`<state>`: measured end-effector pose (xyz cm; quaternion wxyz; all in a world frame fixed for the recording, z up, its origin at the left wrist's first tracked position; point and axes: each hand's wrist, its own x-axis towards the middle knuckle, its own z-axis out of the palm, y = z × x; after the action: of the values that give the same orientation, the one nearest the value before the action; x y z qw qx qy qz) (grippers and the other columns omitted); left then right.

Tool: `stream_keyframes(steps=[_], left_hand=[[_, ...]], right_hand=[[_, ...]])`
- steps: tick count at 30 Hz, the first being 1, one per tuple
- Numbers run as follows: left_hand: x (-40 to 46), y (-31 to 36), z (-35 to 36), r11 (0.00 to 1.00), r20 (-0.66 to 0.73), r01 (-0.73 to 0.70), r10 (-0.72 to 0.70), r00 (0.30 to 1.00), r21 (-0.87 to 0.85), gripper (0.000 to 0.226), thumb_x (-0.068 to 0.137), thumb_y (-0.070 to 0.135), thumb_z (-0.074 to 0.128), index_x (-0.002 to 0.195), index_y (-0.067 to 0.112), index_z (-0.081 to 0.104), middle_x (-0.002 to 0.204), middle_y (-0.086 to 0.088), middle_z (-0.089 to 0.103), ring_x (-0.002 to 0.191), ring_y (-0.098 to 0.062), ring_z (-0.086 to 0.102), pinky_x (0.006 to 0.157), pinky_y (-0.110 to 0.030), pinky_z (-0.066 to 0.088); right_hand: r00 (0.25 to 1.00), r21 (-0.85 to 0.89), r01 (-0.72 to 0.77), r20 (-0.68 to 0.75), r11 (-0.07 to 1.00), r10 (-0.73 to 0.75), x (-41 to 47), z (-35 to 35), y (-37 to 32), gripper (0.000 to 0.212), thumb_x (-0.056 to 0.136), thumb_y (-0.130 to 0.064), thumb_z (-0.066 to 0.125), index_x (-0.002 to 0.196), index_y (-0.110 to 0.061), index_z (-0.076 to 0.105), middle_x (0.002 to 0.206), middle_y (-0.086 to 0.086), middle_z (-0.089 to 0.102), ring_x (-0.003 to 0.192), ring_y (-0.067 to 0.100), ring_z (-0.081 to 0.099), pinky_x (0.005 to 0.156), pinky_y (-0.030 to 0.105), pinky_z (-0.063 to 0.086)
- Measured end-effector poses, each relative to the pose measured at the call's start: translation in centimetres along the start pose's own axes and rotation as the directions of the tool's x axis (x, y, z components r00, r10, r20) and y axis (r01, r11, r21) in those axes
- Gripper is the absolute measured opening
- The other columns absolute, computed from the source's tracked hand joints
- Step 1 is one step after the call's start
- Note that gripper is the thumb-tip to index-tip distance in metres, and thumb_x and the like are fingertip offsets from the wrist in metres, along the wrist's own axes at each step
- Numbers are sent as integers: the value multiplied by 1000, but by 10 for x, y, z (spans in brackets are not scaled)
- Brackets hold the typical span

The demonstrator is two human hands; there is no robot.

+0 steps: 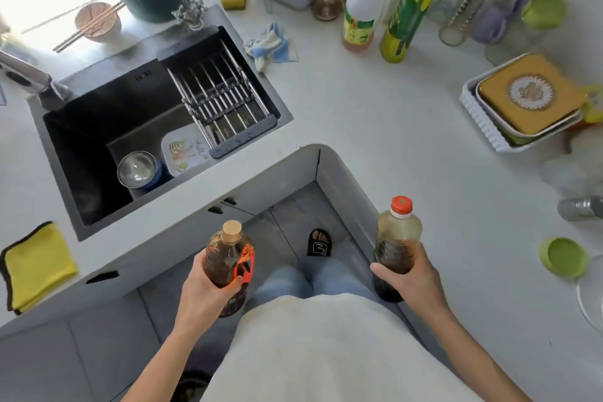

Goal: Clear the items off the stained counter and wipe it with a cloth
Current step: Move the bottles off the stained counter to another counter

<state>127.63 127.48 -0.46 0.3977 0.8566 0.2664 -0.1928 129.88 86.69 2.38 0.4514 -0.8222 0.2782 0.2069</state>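
Observation:
My left hand [204,289] grips a brown bottle with a tan cap and red label [225,258], held in the air in front of the white counter [375,107]. My right hand [412,274] grips a dark sauce bottle with an orange cap [396,238], held at the counter's inner corner edge. A folded yellow cloth [37,264] lies on the counter at the far left. A crumpled blue-and-white rag [272,45] lies behind the sink.
A black sink [107,127] with a drying rack, steel bowl and tray sits to the left. Bottles [404,6], sponges and utensils crowd the back. A white tray holding a yellow tin [525,101] and green lids [561,256] sit at the right.

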Motion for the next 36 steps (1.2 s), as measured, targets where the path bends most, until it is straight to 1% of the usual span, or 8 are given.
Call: stream_keyframes(steps=[6,9,12,17,22,26,30,36], left_hand=[[19,18,-29,998,-11,48,-47,999,51,87,71,39,94,141,42,41,121,10,67,112,-22,64,98,-45,54],[41,40,-42,998,-5,28,-28,1000,63,85,70,41,93,137,47,42,116,14,67,110,-22,65,91,-41,56],[73,74,-53,996,28,-67,66,997,53,80,68,44,94,127,56,42,110,23,66,106,-11,66,81,-28,51],[135,163,-60,956,107,-294,291,951,13,83,66,49,92,126,71,39,118,42,61,109,21,57,81,-14,47],[200,259,-39,897,171,-441,439,882,-25,81,65,51,87,125,72,37,117,45,59,107,23,57,82,-11,45],[235,323,-13,861,218,-503,505,835,-67,81,63,52,87,123,73,37,116,43,62,107,23,57,83,-7,43],[261,374,19,827,249,-552,559,791,-103,83,61,50,86,133,55,45,114,36,63,106,25,56,84,-3,40],[292,414,72,805,223,-571,593,774,-159,85,70,37,92,143,33,48,118,29,61,106,26,55,82,6,41]], right_hand=[[996,20,87,9,996,-87,51,8,-74,75,64,-51,92,126,-39,52,112,-20,69,102,3,66,85,28,53],[995,25,96,-2,995,-96,70,10,-104,74,62,-55,91,123,-40,53,110,-21,69,101,-1,65,82,25,50],[996,37,90,-30,995,-89,85,11,-128,75,62,-55,91,124,-39,52,111,-20,69,102,0,65,83,24,51],[990,133,54,-136,990,-36,105,8,-156,73,65,-52,91,126,-42,54,114,-19,70,104,1,66,90,29,53],[966,233,58,-257,971,4,136,2,-186,67,64,-50,91,120,-47,54,104,-37,66,95,-18,61,77,13,45],[943,297,84,-331,951,20,165,-8,-208,69,64,-50,91,121,-50,52,103,-41,64,96,-21,60,75,6,43],[917,341,122,-398,932,26,203,-21,-227,68,62,-52,90,119,-50,52,103,-42,64,94,-21,61,68,-4,43],[889,359,175,-458,917,9,266,-33,-238,73,60,-56,91,121,-49,51,106,-39,64,97,-18,61,76,9,45]])
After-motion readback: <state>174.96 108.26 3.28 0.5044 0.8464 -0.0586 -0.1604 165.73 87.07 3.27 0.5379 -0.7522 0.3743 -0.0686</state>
